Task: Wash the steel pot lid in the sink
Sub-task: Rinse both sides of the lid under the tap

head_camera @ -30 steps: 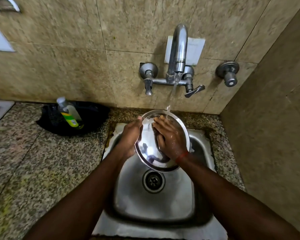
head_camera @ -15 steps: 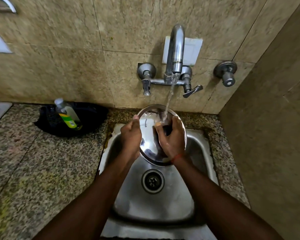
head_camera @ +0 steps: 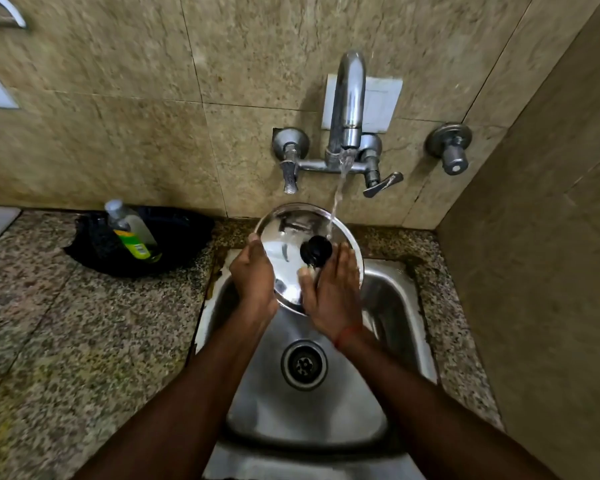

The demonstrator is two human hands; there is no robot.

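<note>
The round steel pot lid (head_camera: 284,233) with a black knob (head_camera: 316,250) is held tilted over the back of the steel sink (head_camera: 388,306), its knob side facing me. My left hand (head_camera: 255,275) grips its left rim. My right hand (head_camera: 333,296) lies against its right and lower side, thumb just below the knob. Water (head_camera: 338,195) runs from the chrome tap (head_camera: 349,105) onto the lid next to the knob.
A dish soap bottle (head_camera: 132,233) lies on a black cloth (head_camera: 174,240) on the granite counter (head_camera: 84,334) to the left. The drain (head_camera: 303,364) is below my hands. Tiled walls close in behind and on the right, with a separate valve (head_camera: 451,150).
The lid has been turned so its knob side faces me, and it sits higher toward the tap. My right hand moved from the lid's face to its right side.
</note>
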